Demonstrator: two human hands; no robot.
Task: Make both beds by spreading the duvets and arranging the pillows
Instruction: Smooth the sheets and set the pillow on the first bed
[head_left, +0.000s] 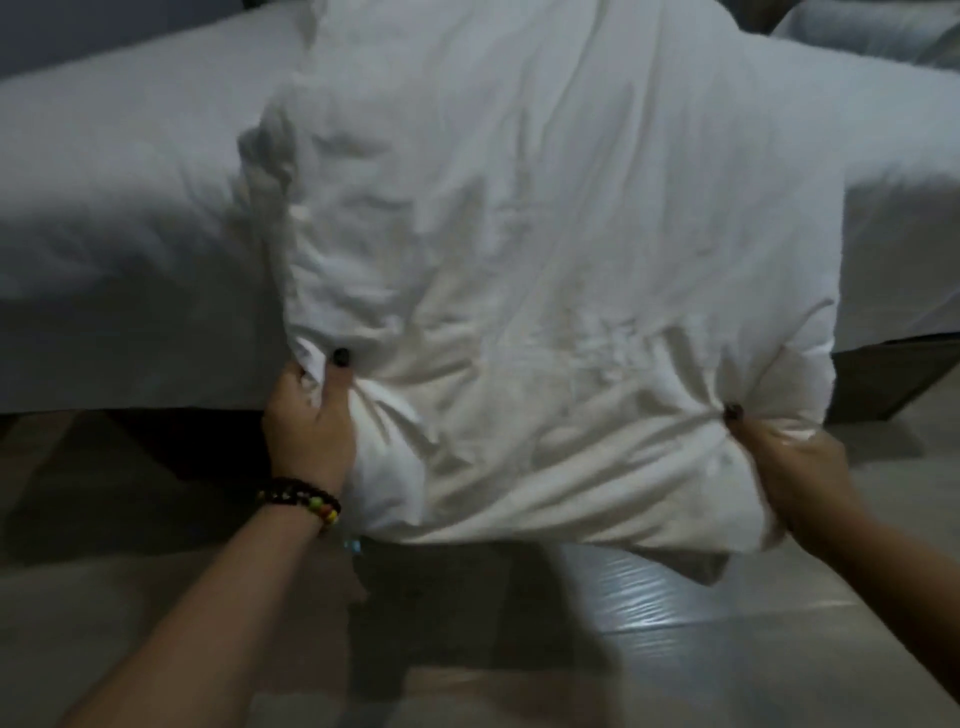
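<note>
A thick white duvet (519, 234) lies bunched along the middle of a bed (114, 218) covered by a white sheet, and its near end hangs over the foot of the bed toward me. My left hand (309, 421), with a beaded bracelet at the wrist, grips the duvet's near left corner. My right hand (795, 467) pinches the near right corner. Both hands hold the fabric above the floor. A white pillow (878, 31) shows at the far right top, partly cut off by the frame.
The bed's dark base (883, 374) shows under the sheet at right and is shadowed at left. A pale, glossy tiled floor (701, 623) spreads below the hanging duvet end and around my arms.
</note>
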